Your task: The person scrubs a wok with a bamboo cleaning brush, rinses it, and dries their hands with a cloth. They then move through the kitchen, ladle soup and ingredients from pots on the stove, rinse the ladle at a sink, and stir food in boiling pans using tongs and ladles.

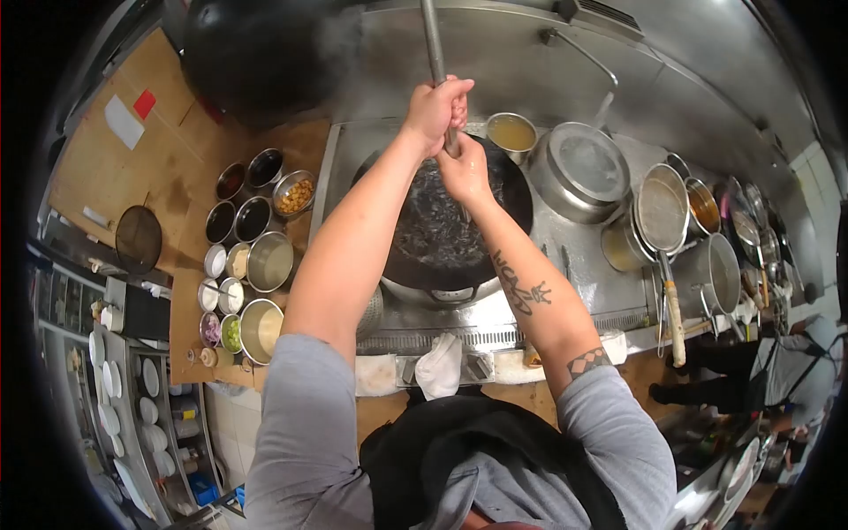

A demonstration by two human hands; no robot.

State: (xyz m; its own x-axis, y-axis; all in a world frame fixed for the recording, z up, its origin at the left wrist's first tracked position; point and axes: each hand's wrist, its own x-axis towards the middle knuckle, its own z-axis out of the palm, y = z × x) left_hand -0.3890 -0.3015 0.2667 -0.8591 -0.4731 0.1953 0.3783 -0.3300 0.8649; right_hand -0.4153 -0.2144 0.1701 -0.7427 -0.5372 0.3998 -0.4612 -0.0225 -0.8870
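Both hands are wrapped around a long grey metal rod (433, 40), which rises steeply out of the top of the view. My left hand (435, 115) grips higher up, fingers closed. Just below it, my right hand (464, 170) is closed around the rod's lower visible part. What the rod ends in cannot be made out. Beneath my hands is a large black wok (519, 199) on the steel range, with dark, bubbling liquid (437, 221) in it. A small loop handle shows at its near rim.
Left of the wok stand several seasoning pots (269, 262). To the right are a bowl of yellowish liquid (512, 132), a lidded steel pot (587, 168), a tap (587, 53) and a strainer (662, 208). A white cloth (439, 367) hangs in front. Another person (799, 367) stands far right.
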